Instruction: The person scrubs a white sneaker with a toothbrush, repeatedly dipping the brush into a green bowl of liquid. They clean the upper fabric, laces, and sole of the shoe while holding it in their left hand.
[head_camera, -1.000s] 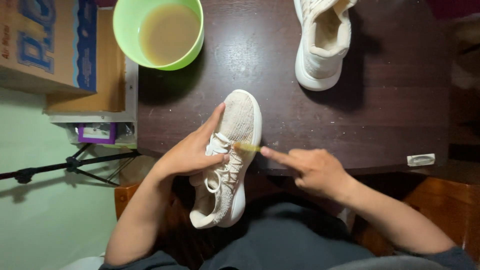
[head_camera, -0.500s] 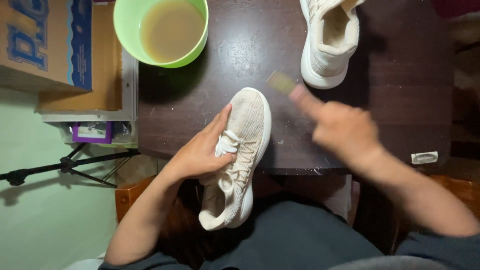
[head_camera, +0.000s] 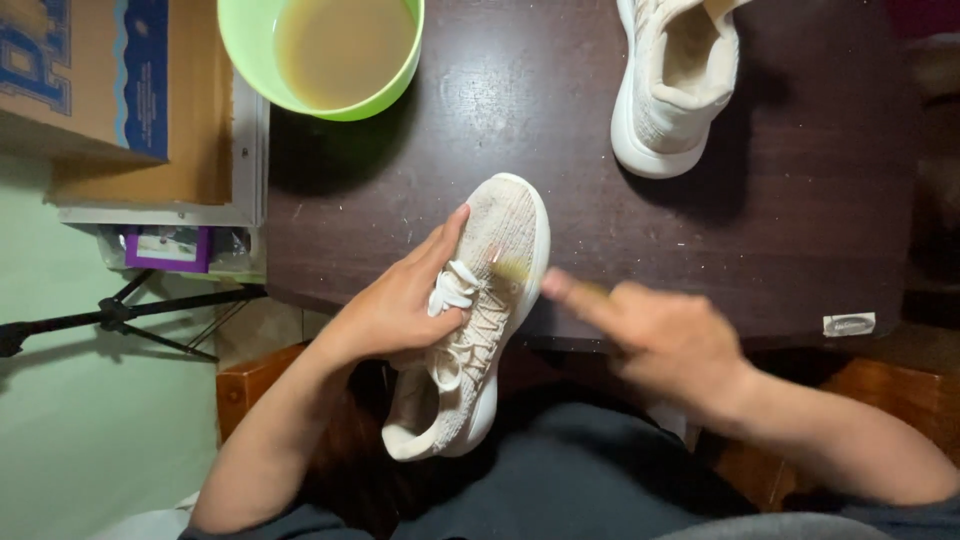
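Fingers of left hand wrap w/ firm grasp round cream sneaker; right hand blurred, pinching small brush.

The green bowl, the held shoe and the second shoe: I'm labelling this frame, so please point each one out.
Green bowl (head_camera: 250, 60), head view, on its left rim.
Held shoe (head_camera: 515, 215), head view, on its knit toe.
Second shoe (head_camera: 645, 125), head view, on its outer side wall.

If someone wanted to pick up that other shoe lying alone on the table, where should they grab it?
Probably by the heel collar of the shoe, coming from above: it stands upright on its sole on the table with its opening facing up, so fingers could hook inside the rim. Nothing crowds it.
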